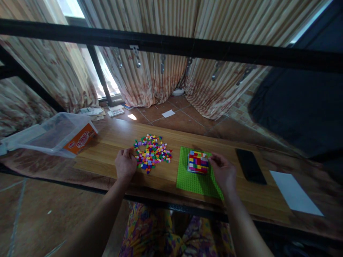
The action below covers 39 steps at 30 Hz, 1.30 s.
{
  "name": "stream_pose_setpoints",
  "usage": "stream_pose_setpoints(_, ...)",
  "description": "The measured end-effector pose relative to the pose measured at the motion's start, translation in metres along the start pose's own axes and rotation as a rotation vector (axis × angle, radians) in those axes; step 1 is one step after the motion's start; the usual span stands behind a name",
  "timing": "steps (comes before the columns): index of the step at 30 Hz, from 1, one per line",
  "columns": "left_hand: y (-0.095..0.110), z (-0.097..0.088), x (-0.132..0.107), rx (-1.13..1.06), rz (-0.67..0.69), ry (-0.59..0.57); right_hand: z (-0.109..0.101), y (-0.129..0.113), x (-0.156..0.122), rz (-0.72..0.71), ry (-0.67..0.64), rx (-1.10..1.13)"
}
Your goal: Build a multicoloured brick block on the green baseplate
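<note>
A loose heap of small multicoloured toy bricks lies on the wooden board. At the heap's left edge is my left hand, its fingers curled together; whatever they may hold is hidden. To the right, a green studded baseplate carries a layered block of coloured bricks. My right hand is at that block's right side, thumb and fingers pinched close to its upper right corner. I cannot make out whether a small brick is between those fingertips.
A clear plastic bin with an orange label stands at the left. Right of the baseplate lie a black phone and a white sheet of paper. A dark metal bar crosses beyond the board, before striped curtains.
</note>
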<state>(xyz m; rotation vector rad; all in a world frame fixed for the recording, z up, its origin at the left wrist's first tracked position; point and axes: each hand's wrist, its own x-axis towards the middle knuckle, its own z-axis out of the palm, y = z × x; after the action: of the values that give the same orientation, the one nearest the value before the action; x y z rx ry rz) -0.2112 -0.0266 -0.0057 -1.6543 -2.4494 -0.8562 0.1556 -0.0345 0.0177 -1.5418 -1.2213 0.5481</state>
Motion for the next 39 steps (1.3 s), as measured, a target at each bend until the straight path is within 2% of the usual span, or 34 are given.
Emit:
stream_pose_setpoints(7,-0.002,0.003,0.000,0.013,0.010,0.012,0.002,-0.008,0.002,-0.095,-0.029,-0.177)
stream_pose_setpoints(11,0.000,0.001,-0.001,0.019,0.004,0.004,0.006,-0.023,-0.010,-0.158,-0.022,-0.190)
stream_pose_setpoints(13,0.001,0.000,-0.001,0.023,0.003,-0.001,0.017,-0.035,-0.025,-0.196,-0.061,-0.156)
stream_pose_setpoints(17,0.002,-0.001,-0.001,0.017,-0.004,-0.008,0.059,-0.058,-0.062,-0.361,-0.362,-0.140)
stream_pose_setpoints(20,0.003,-0.002,-0.002,0.007,-0.012,-0.017,0.092,-0.062,-0.079,-0.407,-0.461,-0.169)
stream_pose_setpoints(24,0.005,-0.003,-0.003,0.010,-0.033,-0.021,0.118,-0.053,-0.080,-0.412,-0.492,-0.218)
stream_pose_setpoints(30,0.005,-0.003,-0.004,-0.005,-0.041,-0.024,0.122,-0.044,-0.068,-0.429,-0.458,-0.301)
stream_pose_setpoints(33,0.005,-0.003,-0.004,-0.013,-0.050,-0.031,0.125,-0.048,-0.067,-0.451,-0.432,-0.339)
stream_pose_setpoints(39,0.006,-0.004,-0.003,-0.015,-0.050,-0.042,0.143,-0.057,-0.066,-0.495,-0.473,-0.445)
